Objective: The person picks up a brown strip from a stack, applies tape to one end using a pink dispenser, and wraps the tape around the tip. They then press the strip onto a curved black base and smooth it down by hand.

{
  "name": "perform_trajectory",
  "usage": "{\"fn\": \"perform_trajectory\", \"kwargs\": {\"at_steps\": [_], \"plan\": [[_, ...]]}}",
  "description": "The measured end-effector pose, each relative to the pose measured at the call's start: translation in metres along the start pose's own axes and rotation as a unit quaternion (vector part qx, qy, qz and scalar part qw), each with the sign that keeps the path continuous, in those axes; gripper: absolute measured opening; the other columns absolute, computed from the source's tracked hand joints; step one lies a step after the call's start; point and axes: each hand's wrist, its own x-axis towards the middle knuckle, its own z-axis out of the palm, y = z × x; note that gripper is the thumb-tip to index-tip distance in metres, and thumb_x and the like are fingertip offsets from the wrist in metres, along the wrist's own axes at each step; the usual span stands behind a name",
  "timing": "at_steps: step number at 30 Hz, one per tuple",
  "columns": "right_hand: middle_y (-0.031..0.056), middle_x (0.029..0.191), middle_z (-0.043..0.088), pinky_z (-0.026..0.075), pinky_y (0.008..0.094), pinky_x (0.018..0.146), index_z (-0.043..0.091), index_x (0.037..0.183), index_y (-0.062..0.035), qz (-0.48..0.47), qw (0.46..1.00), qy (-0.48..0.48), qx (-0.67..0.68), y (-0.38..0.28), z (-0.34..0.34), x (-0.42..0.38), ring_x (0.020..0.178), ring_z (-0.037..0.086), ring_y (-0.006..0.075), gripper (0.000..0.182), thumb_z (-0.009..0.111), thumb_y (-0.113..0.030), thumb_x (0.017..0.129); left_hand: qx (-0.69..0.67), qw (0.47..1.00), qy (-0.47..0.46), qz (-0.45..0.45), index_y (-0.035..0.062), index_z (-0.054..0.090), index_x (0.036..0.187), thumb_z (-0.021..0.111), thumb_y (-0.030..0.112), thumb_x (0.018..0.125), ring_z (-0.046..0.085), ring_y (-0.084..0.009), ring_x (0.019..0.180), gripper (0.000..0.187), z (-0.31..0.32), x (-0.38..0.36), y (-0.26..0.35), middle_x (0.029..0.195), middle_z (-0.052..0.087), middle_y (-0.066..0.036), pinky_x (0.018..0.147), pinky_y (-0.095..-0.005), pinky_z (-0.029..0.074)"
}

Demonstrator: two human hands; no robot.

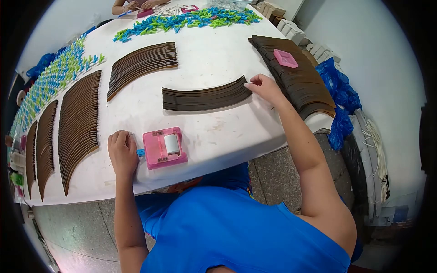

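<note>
My right hand (pixel 265 88) is at the right end of a fanned row of dark brown curved strips (pixel 205 98), its thumb and finger pinched at the end strip. My left hand (pixel 122 152) rests on the table with the fingers curled under; whatever they may hold is hidden. Just right of it stands a pink holder (pixel 153 148) carrying a white roll (pixel 171 144). A small blue piece (pixel 140 153) sticks out between this holder and my left hand.
More fanned brown strips (pixel 143 66) lie at the left. A thick brown stack (pixel 291 77) with a pink frame (pixel 285 58) on it lies right. Blue and green clips (pixel 186 20) cover the far side, where another person's hands (pixel 141 5) work. Blue plastic bags (pixel 339 86) hang at the right edge.
</note>
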Motion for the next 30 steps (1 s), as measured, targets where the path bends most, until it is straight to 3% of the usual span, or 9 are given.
{"fn": "perform_trajectory", "kwargs": {"at_steps": [3,9,14,16,22,25,27,28,30], "plan": [[0.0057,0.094,0.072,0.055,0.0278,0.068,0.069,0.115,0.0029,-0.012,0.996,0.027,-0.089,-0.002,0.002,-0.001,0.074,0.065,0.0115,0.026,0.073,-0.017,0.099,0.002,1.000,-0.008,0.002,-0.0021,0.066,0.096,0.065,0.001,0.091,0.059,-0.0368,0.095,0.006,0.000,0.001,-0.001,0.099,0.068,-0.016,0.087,-0.0465,0.048],[0.0042,0.093,0.071,0.052,0.0266,0.063,0.068,0.121,0.0011,0.117,0.984,0.062,0.115,0.012,-0.006,0.006,0.075,0.065,0.0093,0.032,0.076,-0.019,0.098,0.001,1.000,0.000,0.000,-0.0021,0.066,0.095,0.066,0.001,0.090,0.060,-0.0369,0.097,0.006,0.001,0.000,0.000,0.100,0.069,-0.016,0.088,-0.0464,0.049],[0.0080,0.100,0.072,0.055,0.0289,0.068,0.065,0.127,0.0005,0.004,0.995,0.002,-0.100,-0.013,0.002,-0.007,0.077,0.067,0.0135,0.042,0.080,-0.023,0.096,0.004,1.000,-0.006,0.001,-0.0021,0.066,0.096,0.066,0.002,0.091,0.060,-0.0370,0.097,0.006,0.002,0.000,0.000,0.101,0.069,-0.016,0.088,-0.0464,0.049],[0.0094,0.102,0.072,0.056,0.0301,0.070,0.065,0.127,0.0002,-0.006,0.994,0.001,-0.107,-0.001,0.004,0.001,0.079,0.068,0.0149,0.043,0.081,-0.024,0.096,0.008,1.000,-0.003,0.001,-0.0021,0.066,0.096,0.066,0.002,0.091,0.060,-0.0370,0.097,0.006,0.002,0.000,0.000,0.102,0.070,-0.016,0.088,-0.0465,0.049],[0.0080,0.100,0.070,0.057,0.0286,0.069,0.065,0.125,0.0007,0.148,0.984,0.085,0.048,-0.008,-0.014,0.000,0.077,0.067,0.0147,0.036,0.076,-0.020,0.098,0.003,1.000,-0.002,0.006,-0.0019,0.066,0.096,0.067,0.002,0.091,0.060,-0.0369,0.098,0.006,0.001,0.000,-0.001,0.102,0.070,-0.016,0.088,-0.0469,0.049],[0.0048,0.097,0.069,0.056,0.0288,0.070,0.067,0.119,0.0006,0.110,0.990,0.057,0.074,0.006,-0.007,0.002,0.077,0.066,0.0137,0.028,0.073,-0.019,0.100,0.008,1.000,0.002,0.011,-0.0018,0.067,0.095,0.067,0.002,0.091,0.060,-0.0369,0.097,0.006,0.003,0.000,-0.003,0.102,0.070,-0.016,0.088,-0.0470,0.049],[0.0037,0.096,0.069,0.056,0.0305,0.073,0.070,0.110,0.0000,-0.022,0.997,0.070,-0.013,0.004,0.001,0.002,0.079,0.066,0.0154,0.019,0.071,-0.016,0.099,0.004,1.000,0.002,0.007,-0.0018,0.067,0.095,0.067,0.002,0.091,0.060,-0.0368,0.097,0.006,0.002,0.000,-0.001,0.102,0.070,-0.015,0.088,-0.0470,0.049],[0.0037,0.096,0.069,0.056,0.0305,0.073,0.070,0.110,0.0000,-0.024,0.997,0.069,-0.013,-0.001,0.004,0.000,0.079,0.066,0.0154,0.019,0.071,-0.016,0.099,0.000,1.000,0.003,0.003,-0.0018,0.067,0.095,0.067,0.003,0.091,0.060,-0.0368,0.097,0.006,0.001,0.000,0.000,0.102,0.070,-0.015,0.088,-0.0470,0.049],[0.0045,0.096,0.069,0.055,0.0319,0.075,0.072,0.102,-0.0012,-0.178,0.978,0.034,-0.105,-0.019,0.008,-0.013,0.081,0.067,0.0180,0.013,0.071,-0.012,0.096,-0.002,1.000,0.004,0.003,-0.0018,0.067,0.095,0.067,0.003,0.091,0.060,-0.0369,0.097,0.006,0.001,0.000,0.000,0.102,0.070,-0.015,0.088,-0.0469,0.049]]}}
